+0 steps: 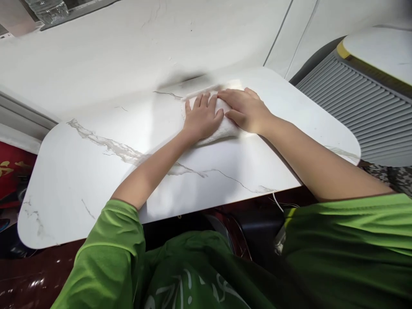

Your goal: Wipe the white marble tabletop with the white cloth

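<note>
Toward the back of the table (90, 189), pressing white cloth (229, 125) under unclenched fingers of left hand (204, 118) and right hand (247, 110); seemingly wiping, likely wanting even pressure next.

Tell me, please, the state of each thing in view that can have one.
Left hand, open, spread out.
Right hand, open, thumb set apart.
White cloth, lying under both hands.
Marble-patterned tabletop, bearing the cloth.
White cable, hanging by the tabletop's near edge.
Clear plastic bottle, partly shown; fill unclear.
</note>
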Available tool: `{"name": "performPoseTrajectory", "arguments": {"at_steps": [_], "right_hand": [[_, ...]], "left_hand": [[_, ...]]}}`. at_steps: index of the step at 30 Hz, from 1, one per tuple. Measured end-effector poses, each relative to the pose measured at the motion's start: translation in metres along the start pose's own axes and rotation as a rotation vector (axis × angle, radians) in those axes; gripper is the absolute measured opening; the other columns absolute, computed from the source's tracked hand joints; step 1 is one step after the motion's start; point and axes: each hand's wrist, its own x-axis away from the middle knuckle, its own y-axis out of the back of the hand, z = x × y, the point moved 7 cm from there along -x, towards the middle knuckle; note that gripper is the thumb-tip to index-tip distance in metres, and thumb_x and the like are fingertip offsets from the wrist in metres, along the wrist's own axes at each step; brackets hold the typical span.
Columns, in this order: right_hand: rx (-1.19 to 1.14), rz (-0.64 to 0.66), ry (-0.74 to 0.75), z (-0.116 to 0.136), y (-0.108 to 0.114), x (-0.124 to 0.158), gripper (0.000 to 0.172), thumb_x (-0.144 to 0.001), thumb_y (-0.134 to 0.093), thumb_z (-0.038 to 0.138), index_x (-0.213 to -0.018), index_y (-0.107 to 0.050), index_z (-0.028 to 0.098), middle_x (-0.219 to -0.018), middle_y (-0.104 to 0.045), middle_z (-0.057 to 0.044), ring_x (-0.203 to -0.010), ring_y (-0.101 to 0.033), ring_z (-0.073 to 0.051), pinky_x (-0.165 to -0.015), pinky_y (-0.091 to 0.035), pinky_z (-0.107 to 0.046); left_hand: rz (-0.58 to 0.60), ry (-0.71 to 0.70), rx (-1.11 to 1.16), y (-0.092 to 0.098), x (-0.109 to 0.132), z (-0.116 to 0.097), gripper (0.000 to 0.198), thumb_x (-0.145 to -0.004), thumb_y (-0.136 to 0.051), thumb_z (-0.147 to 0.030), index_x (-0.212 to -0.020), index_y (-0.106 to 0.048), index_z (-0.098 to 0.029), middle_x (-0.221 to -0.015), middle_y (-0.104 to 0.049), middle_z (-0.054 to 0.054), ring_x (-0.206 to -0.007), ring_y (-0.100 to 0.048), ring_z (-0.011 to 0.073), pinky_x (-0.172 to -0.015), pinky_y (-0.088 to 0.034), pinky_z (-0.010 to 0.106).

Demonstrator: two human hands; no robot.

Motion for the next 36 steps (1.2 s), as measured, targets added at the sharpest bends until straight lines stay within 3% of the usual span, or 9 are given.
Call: {"name": "performPoseTrajectory", "arguments": {"at_steps": [8,15,20,27,32,36], "right_hand": [[0.046,-0.008,0.048,0.024,0.015,0.103,0.057,-0.097,-0.032,0.037,-0.152,-0.042,0.026,-0.159,-0.045,-0.007,-0.151,-0.037,-0.029,-0.125,-0.025,-0.060],[-0.001,-0.085,0.091,0.006,0.033,0.168,0.057,-0.103,-0.034,0.041,-0.159,-0.024,0.050,-0.161,-0.043,0.002,-0.151,-0.037,-0.025,-0.125,-0.032,-0.053],[0.018,-0.105,0.105,-0.010,0.041,0.186,0.063,-0.101,-0.037,0.036,-0.158,-0.019,0.056,-0.160,-0.044,0.004,-0.149,-0.040,-0.025,-0.126,-0.033,-0.049],[0.026,-0.122,0.060,-0.031,0.048,0.193,0.062,-0.100,-0.035,0.037,-0.156,-0.021,0.060,-0.159,-0.045,0.005,-0.149,-0.040,-0.022,-0.127,-0.031,-0.043],[0.036,-0.161,0.047,-0.058,0.051,0.196,0.058,-0.100,-0.032,0.041,-0.156,-0.028,0.056,-0.155,-0.050,0.000,-0.147,-0.043,-0.023,-0.126,-0.031,-0.041],[0.058,-0.191,0.053,-0.084,0.054,0.197,0.058,-0.100,-0.032,0.039,-0.156,-0.032,0.050,-0.152,-0.053,-0.002,-0.146,-0.044,-0.027,-0.123,-0.035,-0.052]], "left_hand": [[0.026,-0.027,-0.025,-0.013,0.087,-0.058,0.056,-0.104,-0.027,-0.038,-0.158,-0.035,-0.020,-0.169,-0.027,0.007,-0.158,-0.018,0.0281,-0.128,-0.012,0.055],[-0.056,-0.139,-0.069,-0.022,0.120,-0.111,0.059,-0.104,-0.029,-0.034,-0.156,-0.038,-0.009,-0.165,-0.033,0.017,-0.155,-0.025,0.0335,-0.126,-0.023,0.059],[-0.122,-0.166,-0.084,-0.026,0.119,-0.135,0.057,-0.103,-0.031,-0.035,-0.153,-0.046,-0.012,-0.162,-0.040,0.015,-0.153,-0.030,0.0348,-0.125,-0.026,0.060],[-0.031,-0.170,-0.061,-0.034,0.101,-0.153,0.061,-0.102,-0.027,-0.037,-0.156,-0.041,-0.014,-0.164,-0.037,0.009,-0.155,-0.026,0.0295,-0.127,-0.027,0.056],[0.021,-0.218,-0.026,-0.035,0.088,-0.168,0.064,-0.100,-0.022,-0.033,-0.157,-0.038,-0.008,-0.164,-0.036,0.014,-0.154,-0.027,0.0309,-0.126,-0.029,0.059],[0.035,-0.217,0.054,-0.036,0.076,-0.177,0.064,-0.100,-0.020,-0.031,-0.157,-0.038,-0.008,-0.164,-0.036,0.014,-0.154,-0.026,0.0309,-0.127,-0.024,0.059]]}}
